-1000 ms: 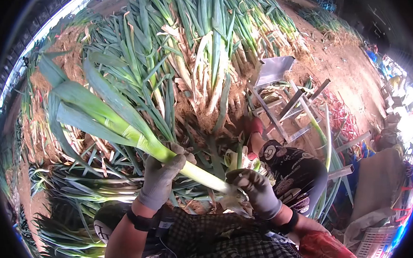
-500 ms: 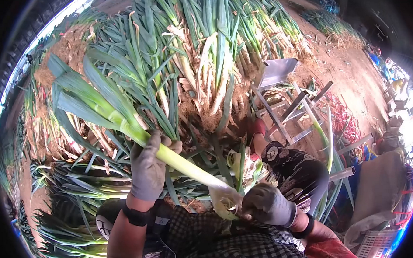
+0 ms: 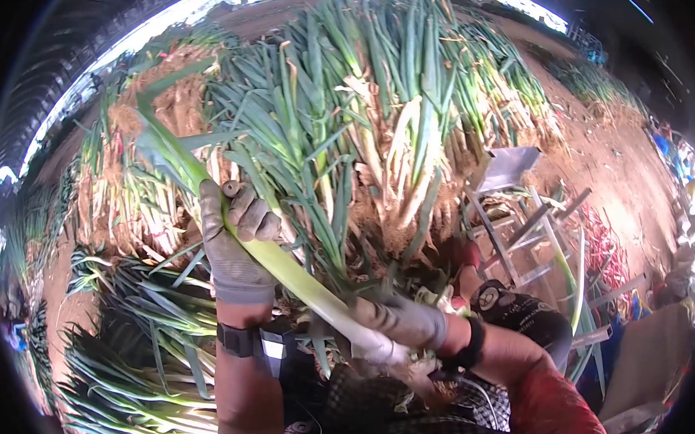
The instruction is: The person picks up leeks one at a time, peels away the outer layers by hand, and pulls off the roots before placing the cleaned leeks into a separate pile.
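A long leek [image 3: 282, 265] slants across in front of me, its green leaves up to the left and its pale root end down by my checked clothing. My gloved left hand [image 3: 240, 235] is closed around the upper stalk, just below where the leaves fan out. Lower down, my gloved right hand [image 3: 401, 318] lies across the white part of the stalk with its fingers curled against it, somewhat blurred. The root end is partly hidden beneath my right wrist.
A large heap of leeks [image 3: 415, 118] stands ahead, roots toward me. More leeks [image 3: 144, 348] lie at lower left. To the right are a metal frame [image 3: 519, 242] with a tray-like plate [image 3: 507, 169], red strings [image 3: 601, 246] and a brown sheet [image 3: 650, 359].
My right hand has moved from the root end up along the stalk, to the left. The leek's leaves have swung steeper. The view has tilted, so the surroundings sit lower and farther right.
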`<state>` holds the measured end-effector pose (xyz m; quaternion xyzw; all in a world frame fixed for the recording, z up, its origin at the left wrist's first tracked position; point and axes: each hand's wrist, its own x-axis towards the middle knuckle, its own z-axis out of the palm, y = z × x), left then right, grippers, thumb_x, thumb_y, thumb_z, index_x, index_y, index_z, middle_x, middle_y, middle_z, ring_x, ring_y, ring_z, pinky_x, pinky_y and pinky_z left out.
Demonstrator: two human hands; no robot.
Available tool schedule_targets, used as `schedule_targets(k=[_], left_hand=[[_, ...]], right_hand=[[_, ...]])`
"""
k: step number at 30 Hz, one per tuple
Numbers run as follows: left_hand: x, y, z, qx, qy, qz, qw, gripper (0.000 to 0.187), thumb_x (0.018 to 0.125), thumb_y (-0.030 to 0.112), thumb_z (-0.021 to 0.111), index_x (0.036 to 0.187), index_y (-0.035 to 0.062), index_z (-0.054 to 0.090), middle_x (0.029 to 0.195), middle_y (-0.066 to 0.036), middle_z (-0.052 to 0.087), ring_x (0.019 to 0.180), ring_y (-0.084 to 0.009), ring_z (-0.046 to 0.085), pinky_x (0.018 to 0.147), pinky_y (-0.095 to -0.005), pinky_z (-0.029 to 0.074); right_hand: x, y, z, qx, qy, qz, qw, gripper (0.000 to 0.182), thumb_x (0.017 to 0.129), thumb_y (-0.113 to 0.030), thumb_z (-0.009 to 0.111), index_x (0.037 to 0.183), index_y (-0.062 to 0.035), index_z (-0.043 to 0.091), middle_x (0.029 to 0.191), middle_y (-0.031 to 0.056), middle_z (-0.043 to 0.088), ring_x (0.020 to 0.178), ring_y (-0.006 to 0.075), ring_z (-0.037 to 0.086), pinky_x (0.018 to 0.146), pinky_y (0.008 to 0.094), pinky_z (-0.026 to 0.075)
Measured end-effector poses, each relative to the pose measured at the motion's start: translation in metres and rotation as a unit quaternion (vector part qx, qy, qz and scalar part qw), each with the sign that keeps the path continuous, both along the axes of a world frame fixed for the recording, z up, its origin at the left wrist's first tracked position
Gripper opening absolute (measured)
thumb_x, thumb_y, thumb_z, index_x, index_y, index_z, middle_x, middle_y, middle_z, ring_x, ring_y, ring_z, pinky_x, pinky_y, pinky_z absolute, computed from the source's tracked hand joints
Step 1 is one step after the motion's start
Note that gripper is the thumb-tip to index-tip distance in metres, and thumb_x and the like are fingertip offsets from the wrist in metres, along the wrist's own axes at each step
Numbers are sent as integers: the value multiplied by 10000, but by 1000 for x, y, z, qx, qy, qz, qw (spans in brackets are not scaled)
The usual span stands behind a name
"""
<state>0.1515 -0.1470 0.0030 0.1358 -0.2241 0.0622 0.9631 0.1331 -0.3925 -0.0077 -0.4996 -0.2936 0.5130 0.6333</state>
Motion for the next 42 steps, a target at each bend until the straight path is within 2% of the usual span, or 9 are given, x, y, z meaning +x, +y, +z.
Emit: schedule_targets(k=[5, 10, 14, 20, 22, 24, 28, 33, 42], left_hand=[[-2, 16, 5, -13, -12, -11, 1000, 440, 1004, 391, 425, 983, -30, 550, 655, 0, 466, 532, -112, 464, 510, -288, 416], [-18, 25, 11, 0, 22, 34, 999, 399, 991, 366, 463, 938, -18, 559, 630, 16, 463, 512, -90, 447, 488, -247, 394], [-31, 70, 7, -18, 62, 75, 995, 323, 972, 312, 505, 833, 22, 539, 592, 36, 449, 516, -73, 434, 494, -236, 394], [-42, 168, -34, 65, 269, 273, 921, 306, 949, 367, 558, 790, 106, 541, 605, 60, 477, 510, -76, 443, 478, -264, 437], [-49, 187, -37, 185, 408, 466, 763, 333, 935, 414, 562, 781, 120, 545, 598, 48, 495, 507, -112, 472, 506, -320, 483], [-82, 223, -22, 209, 399, 426, 784, 378, 919, 485, 545, 776, 135, 548, 589, 31, 514, 513, -155, 508, 554, -385, 509], [-121, 300, -28, 174, 304, 486, 801, 404, 933, 513, 490, 709, 178, 517, 556, 30, 482, 506, -150, 500, 591, -387, 492], [-112, 232, -14, 159, 333, 578, 728, 388, 934, 493, 534, 710, 184, 464, 575, 38, 421, 512, -113, 405, 517, -282, 383], [-112, 210, -56, 215, 360, 651, 633, 356, 983, 427, 469, 735, 173, 455, 531, 50, 306, 424, -91, 328, 419, -257, 338]], right_hand=[[-28, -14, -22, 49, -63, -18, 997, 854, 854, -744, 368, 1242, 0, 527, 1012, 72, 633, 883, 135, 609, 709, 220, 479], [-59, -59, -36, 84, 25, 46, 995, 660, 955, -527, 445, 1290, 42, 450, 1047, 59, 610, 873, 161, 599, 754, 276, 483], [-75, -97, -68, 134, -324, 1, 936, 614, 895, -422, 626, 1305, 7, 469, 843, 102, 625, 735, 212, 647, 630, 339, 502], [-85, -166, -33, -18, -503, -22, 864, 270, 848, -167, 670, 1072, -25, 622, 683, 116, 561, 532, 273, 596, 451, 375, 448], [-85, -185, -29, 10, -502, -34, 864, 168, 848, -131, 650, 979, -25, 647, 736, 108, 597, 598, 246, 629, 454, 350, 484], [-83, -217, -20, 68, -614, 18, 787, 133, 811, -98, 667, 914, -15, 658, 788, 100, 636, 668, 229, 652, 510, 317, 538], [-68, -220, 10, -154, -498, -80, 850, 404, 785, -125, 703, 1172, -40, 626, 734, 128, 664, 564, 277, 655, 515, 379, 522], [-17, -129, -72, -363, -680, 107, 628, 373, 885, -413, 583, 991, -56, 559, 738, 123, 622, 702, 349, 645, 636, 459, 503], [83, 29, -143, -238, -540, 57, 805, 321, 917, -361, 509, 1057, -100, 633, 874, 191, 662, 819, 363, 647, 750, 458, 494]])
